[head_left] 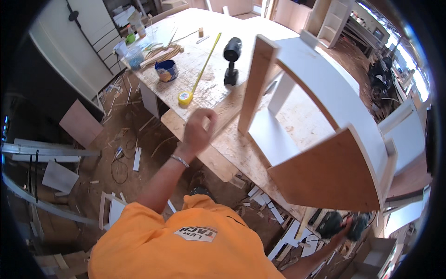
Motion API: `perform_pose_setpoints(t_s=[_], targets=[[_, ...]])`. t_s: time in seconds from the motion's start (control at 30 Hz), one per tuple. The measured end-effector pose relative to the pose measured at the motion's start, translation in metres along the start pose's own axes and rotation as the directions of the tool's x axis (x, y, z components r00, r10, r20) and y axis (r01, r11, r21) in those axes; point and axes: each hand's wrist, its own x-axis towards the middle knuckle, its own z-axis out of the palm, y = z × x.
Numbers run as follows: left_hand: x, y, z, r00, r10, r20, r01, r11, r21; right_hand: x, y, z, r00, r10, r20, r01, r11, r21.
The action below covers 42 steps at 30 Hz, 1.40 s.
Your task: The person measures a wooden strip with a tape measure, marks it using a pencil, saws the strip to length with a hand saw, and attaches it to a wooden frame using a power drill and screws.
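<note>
My left hand [199,132], with a bracelet at the wrist, is over the near edge of the workbench. Its fingers are curled in a loop; anything small inside them cannot be made out. At the lower right my right hand [343,231] grips a dark green power tool [329,223], low beside the bench. A frame of white panels with brown backs [330,174] stands on the bench between my hands. A yellow tape measure [184,98] lies beyond my left hand, its blade pulled out. A black cordless drill [231,63] stands farther back.
A blue tub [166,70], a coil of thin strips [162,53] and a clear container [134,58] sit on the workbench [209,95]. Offcuts and cords litter the floor [139,116]. Metal rails [51,149] jut in at left, and drawer boxes [378,253] stand at lower right.
</note>
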Motion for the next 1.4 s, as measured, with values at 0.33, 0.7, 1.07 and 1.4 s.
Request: perform_pose_setpoints(t_s=[0.33,0.7,1.07,1.4], targets=[[0.199,-0.428,-0.108,0.892,-0.437,-0.114,0.451,0.859,0.241,-0.303,-0.088,0.056,0.867,0.143,-0.478,-0.377,0.816,-0.439],[0.261,-0.711,-0.051,0.402,-0.436,0.805,-0.507,0.626,0.592,-0.562,-0.097,0.192,0.696,0.573,-0.433,-0.717,0.581,-0.384],[0.276,-0.687,-0.027,0.066,-0.101,0.993,-0.997,0.028,0.069,-0.585,-0.083,0.207,0.820,0.447,-0.357,-0.571,0.680,-0.460],[0.292,-0.666,-0.024,0.487,-0.240,0.840,-0.822,0.201,0.533,-0.591,-0.099,0.222,0.650,0.656,-0.382,-0.757,0.602,-0.254]])
